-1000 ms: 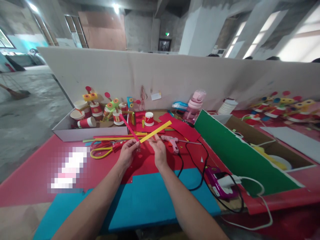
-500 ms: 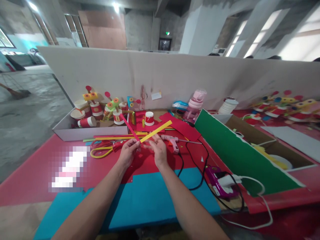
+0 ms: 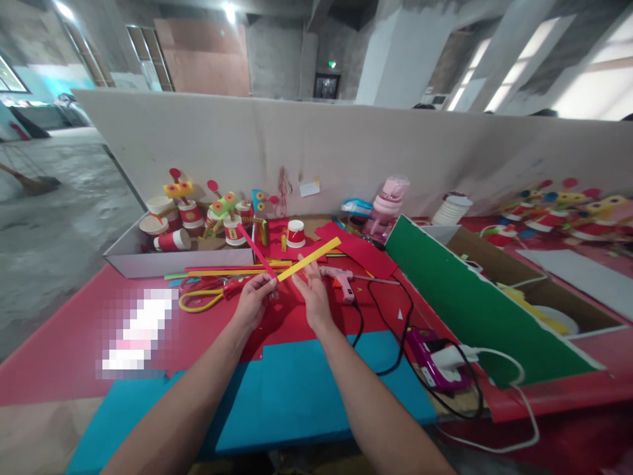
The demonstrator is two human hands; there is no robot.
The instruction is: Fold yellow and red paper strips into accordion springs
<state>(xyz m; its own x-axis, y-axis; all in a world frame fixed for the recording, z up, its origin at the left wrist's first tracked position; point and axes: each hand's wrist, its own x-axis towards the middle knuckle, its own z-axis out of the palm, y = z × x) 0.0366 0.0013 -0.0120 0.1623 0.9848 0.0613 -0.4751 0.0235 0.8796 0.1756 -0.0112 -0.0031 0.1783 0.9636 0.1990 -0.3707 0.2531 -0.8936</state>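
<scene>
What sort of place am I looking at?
Probably a handicraft workshop: there's a glue gun, paper strips in hand, and cup figures with colourful heads standing behind.

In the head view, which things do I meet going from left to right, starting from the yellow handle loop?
Yellow handle loop, left hand, right hand, pink glue gun, purple socket block, white board. The yellow strip is left out: it overlaps the right hand.
</scene>
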